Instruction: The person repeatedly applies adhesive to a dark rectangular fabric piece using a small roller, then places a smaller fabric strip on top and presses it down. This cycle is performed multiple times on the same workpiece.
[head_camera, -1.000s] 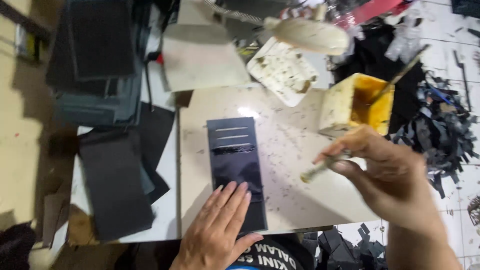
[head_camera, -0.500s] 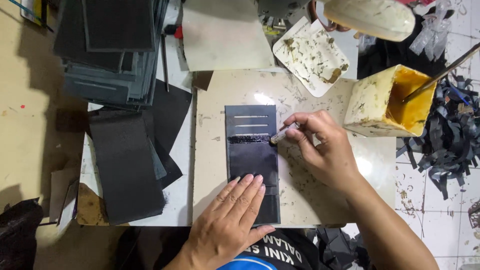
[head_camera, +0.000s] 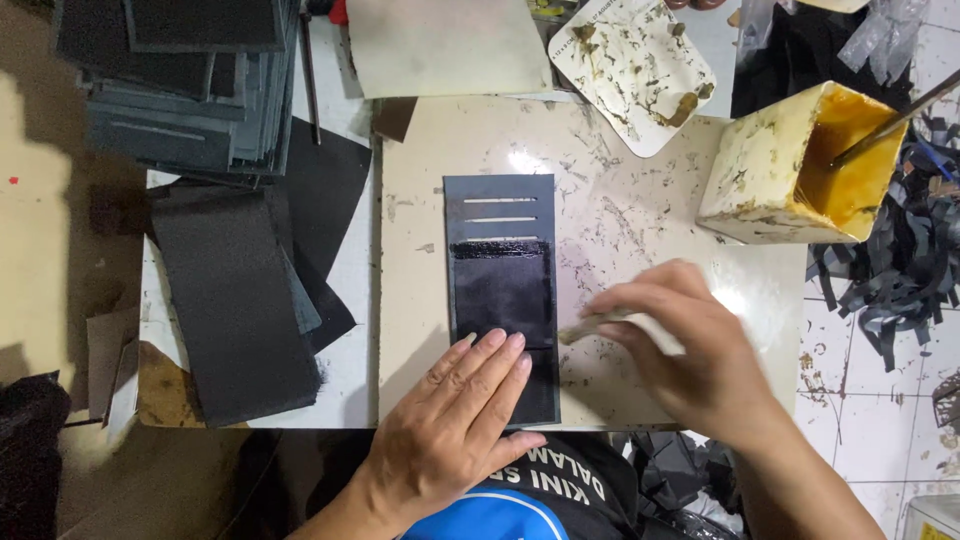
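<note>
left hand (head_camera: 455, 415) flat, pinning dark panel (head_camera: 503, 290) steady | right hand (head_camera: 690, 345) pinching glue brush (head_camera: 590, 327) at its edge

Board (head_camera: 640, 230), pale & scuffed, w/ dark slotted panel (head_camera: 500, 290) flat at centre, yellow glue tub (head_camera: 770, 170) at far right corner. Table (head_camera: 350, 280) underneath: black sheets (head_camera: 235, 300), grey stack (head_camera: 190, 80).

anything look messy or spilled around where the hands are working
Yes. The yellow glue tub is streaked outside with dried drips, the white tray is spattered with brown blobs, and dark offcuts lie strewn over the floor on the right. The dark slotted piece lies straight.
</note>
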